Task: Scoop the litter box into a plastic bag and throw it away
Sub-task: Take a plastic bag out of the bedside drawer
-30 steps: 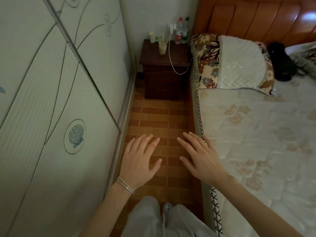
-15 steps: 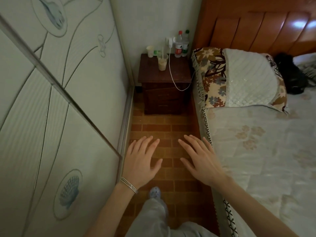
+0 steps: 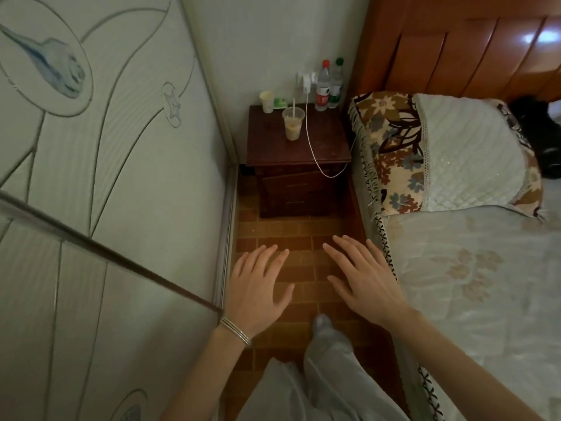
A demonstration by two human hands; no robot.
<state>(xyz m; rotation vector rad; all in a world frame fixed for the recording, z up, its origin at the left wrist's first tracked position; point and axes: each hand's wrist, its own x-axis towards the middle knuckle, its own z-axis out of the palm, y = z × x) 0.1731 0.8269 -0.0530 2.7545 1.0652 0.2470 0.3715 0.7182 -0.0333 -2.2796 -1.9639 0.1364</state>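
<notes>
- Litter box and plastic bag: from my feed I cannot tell where either one is; neither hand holds one.
- Left hand: held out palm down over the floor, fingers straight and slightly spread, gripping nothing. A thin silver bangle sits on the wrist.
- Right hand: palm down beside the left hand and apart from it, fingers straight and fanned, holding nothing. It hovers near the edge of the bed.
- Trouser leg: pale grey, below and between the two hands, with a light shoe at its end on the floor.
- Floor: reddish-brown brick-pattern tile, a narrow strip between wardrobe and bed.
- Wardrobe door: pale sliding panel on the left, with curved lines and blue shell motifs.
- Bed: on the right, under a pale quilted cover with a faded flower print and a cross-stitched border.
- Pillow: floral brown case with a white quilted overlay, at the head of the bed.
- Headboard: glossy orange-brown wood.
- Dark object: beside the pillow at the far right; I cannot tell what it is.
- Nightstand: dark wood, in the corner at the end of the floor strip.
- On the nightstand: a clear cup with a straw, holding a beige drink; a small pale cup at the back; a red-capped bottle and a green-capped bottle side by side against the wall.
- Charger: white, plugged into the wall, with its white cable trailing over the nightstand's front edge.
</notes>
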